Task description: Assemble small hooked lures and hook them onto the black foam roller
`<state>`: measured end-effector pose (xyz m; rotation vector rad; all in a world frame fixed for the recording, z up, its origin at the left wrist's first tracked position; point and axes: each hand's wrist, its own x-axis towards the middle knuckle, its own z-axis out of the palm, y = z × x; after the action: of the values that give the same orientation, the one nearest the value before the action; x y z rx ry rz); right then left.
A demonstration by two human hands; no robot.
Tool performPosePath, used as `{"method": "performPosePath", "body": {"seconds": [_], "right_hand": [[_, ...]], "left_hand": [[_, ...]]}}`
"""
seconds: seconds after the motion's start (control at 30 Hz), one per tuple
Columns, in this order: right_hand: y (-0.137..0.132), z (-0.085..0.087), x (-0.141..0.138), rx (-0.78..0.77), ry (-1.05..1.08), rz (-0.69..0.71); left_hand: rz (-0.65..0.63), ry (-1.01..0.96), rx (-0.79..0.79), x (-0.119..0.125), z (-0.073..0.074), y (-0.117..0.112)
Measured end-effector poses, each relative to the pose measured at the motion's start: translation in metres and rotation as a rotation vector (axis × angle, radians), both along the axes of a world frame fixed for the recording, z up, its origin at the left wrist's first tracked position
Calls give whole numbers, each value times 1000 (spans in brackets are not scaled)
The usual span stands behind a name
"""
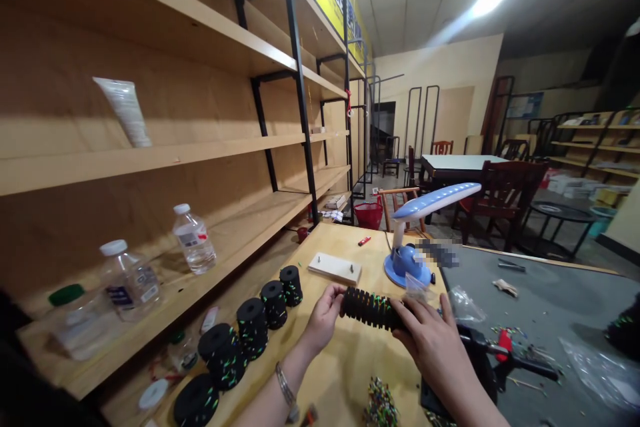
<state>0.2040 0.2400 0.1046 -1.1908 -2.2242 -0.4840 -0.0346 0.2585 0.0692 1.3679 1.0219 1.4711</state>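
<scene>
My left hand [324, 317] is closed around the near-left end of a black ridged roll [367, 309], which looks like a stack of dark discs with green and orange bits between them. Over the roll's right end lies my right hand [433, 334], its fingers curled onto it and covering that end. The roll is held nearly level above the wooden table [345, 360]. Below it rests a pile of small multicoloured pieces [381, 404]. Several black cylinders [253, 327] flecked with green stand in a row left of my left arm.
A blue desk lamp [407, 267] stands behind my hands, beside a white board [334, 269] with two pegs. A black tool with a red part [505, 345] is right of my right arm, near loose bits and plastic bags [467, 304]. Shelves with bottles [194, 240] line the left.
</scene>
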Motion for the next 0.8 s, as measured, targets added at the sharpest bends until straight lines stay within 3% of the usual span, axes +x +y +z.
{"method": "performPosePath", "body": {"seconds": [0.17,0.3,0.5,0.8], "right_hand": [[-1,1,0,-49,27,15],[-3,1,-1,-72,50,2],[-6,8,-2,-121,99,-4],[-13,17,-3,-211,166,0]], "left_hand": [[76,40,-57,4,-5,7],[118,55,-110,1,0,6],[43,55,-149,-3,6,3],[44,42,-208,-2,17,6]]}}
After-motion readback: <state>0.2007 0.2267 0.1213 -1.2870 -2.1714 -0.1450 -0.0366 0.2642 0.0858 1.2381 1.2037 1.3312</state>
